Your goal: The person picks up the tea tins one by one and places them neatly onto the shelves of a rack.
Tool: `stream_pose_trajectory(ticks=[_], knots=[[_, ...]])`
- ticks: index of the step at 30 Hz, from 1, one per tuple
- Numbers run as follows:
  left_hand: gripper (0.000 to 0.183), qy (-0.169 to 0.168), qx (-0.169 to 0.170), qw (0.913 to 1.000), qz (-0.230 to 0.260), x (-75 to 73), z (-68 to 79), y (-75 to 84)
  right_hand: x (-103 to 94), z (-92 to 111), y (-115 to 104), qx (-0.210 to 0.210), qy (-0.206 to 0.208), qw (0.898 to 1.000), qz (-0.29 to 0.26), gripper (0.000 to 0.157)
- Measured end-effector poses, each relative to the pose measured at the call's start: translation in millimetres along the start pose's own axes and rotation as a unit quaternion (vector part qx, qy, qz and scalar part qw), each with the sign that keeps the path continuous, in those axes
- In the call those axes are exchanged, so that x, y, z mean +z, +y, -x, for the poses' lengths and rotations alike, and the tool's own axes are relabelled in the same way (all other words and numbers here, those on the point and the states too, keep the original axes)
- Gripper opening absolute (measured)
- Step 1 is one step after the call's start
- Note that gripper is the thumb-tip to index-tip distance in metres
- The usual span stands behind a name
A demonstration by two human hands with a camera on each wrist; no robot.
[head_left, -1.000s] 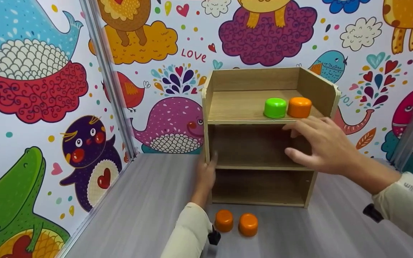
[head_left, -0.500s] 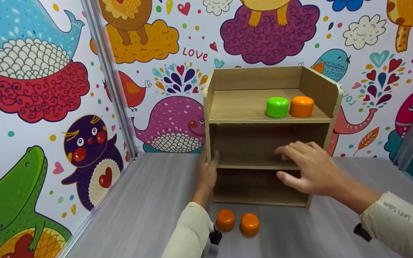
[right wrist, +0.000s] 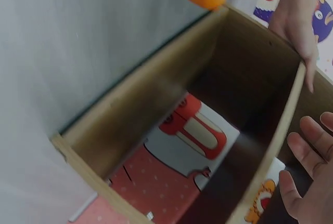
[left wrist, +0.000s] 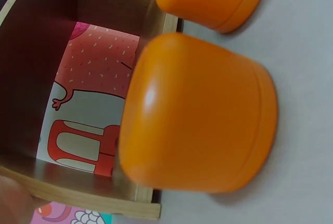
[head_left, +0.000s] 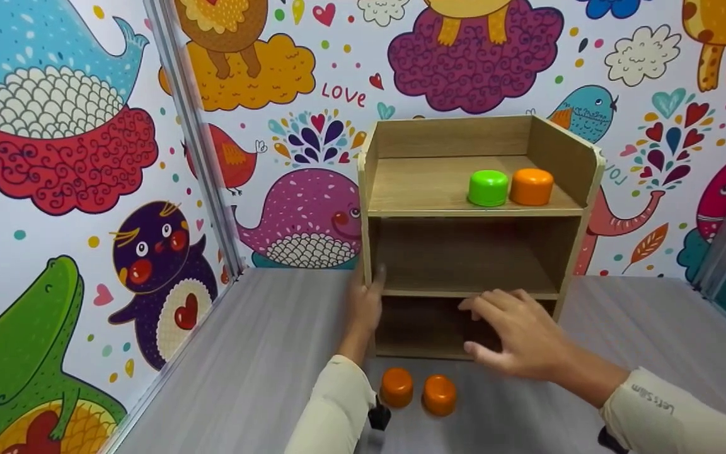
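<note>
My left hand (head_left: pixel 363 309) grips the left side panel of a small wooden shelf unit (head_left: pixel 464 294), its thumb at the panel's front edge. My right hand (head_left: pixel 520 334), fingers spread and slightly bent, hovers before the lowest compartment and holds nothing. On the unit's top level, a green round-topped cylinder (head_left: pixel 488 188) stands left of an orange one (head_left: pixel 532 187). Two more orange cylinders, one on the left (head_left: pixel 396 387) and one on the right (head_left: pixel 439 395), stand upright on the table before the unit. The left one (left wrist: pixel 197 115) looms large in the left wrist view.
The grey table (head_left: pixel 262 353) extends around the shelf unit. Behind it rises a wall (head_left: pixel 338 50) printed with cartoon animals, and another printed panel (head_left: pixel 54 233) meets it at the left along a metal post (head_left: pixel 196 132).
My right hand has come down and left, from beside the top level to the lowest compartment. My left hand keeps its hold, and the cylinders stay where they were.
</note>
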State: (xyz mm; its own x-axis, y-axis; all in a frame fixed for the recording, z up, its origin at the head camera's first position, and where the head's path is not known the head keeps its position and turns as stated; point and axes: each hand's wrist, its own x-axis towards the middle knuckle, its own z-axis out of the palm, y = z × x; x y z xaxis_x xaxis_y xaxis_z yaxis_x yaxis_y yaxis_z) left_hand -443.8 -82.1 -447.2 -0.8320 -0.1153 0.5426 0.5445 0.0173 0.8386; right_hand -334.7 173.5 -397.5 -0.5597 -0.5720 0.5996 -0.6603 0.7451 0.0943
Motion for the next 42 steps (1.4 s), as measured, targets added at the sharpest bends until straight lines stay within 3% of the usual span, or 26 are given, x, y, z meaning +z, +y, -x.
stream_pose_trajectory(ticks=[6,11,14,24,32,42], knots=[[0.061,-0.008,-0.047,0.9988,0.012,-0.9,6.2,13.7,21.6,11,-10,0.001,-0.018,1.0,-0.007,0.045],[0.059,-0.013,-0.048,0.9987,0.002,-1.8,11.8,33.0,37.0,19,-18,0.002,-0.031,0.999,-0.013,0.048],[0.059,-0.015,-0.05,0.9986,0.001,-1.9,12.4,35.5,44.4,22,-23,0.008,-0.041,0.999,-0.016,0.05],[0.058,-0.01,-0.031,0.9993,-0.016,-2.8,10.6,35.6,62.2,31,-33,0.016,-0.076,0.997,-0.026,0.05],[0.06,0.0,-0.038,0.999,-0.021,-0.6,1.6,2.2,75.7,38,-37,0.009,-0.076,0.997,-0.024,0.049],[0.065,0.008,-0.041,0.9984,-0.039,-0.3,3.7,2.6,85.7,42,-38,0.014,-0.112,0.993,-0.026,0.053]])
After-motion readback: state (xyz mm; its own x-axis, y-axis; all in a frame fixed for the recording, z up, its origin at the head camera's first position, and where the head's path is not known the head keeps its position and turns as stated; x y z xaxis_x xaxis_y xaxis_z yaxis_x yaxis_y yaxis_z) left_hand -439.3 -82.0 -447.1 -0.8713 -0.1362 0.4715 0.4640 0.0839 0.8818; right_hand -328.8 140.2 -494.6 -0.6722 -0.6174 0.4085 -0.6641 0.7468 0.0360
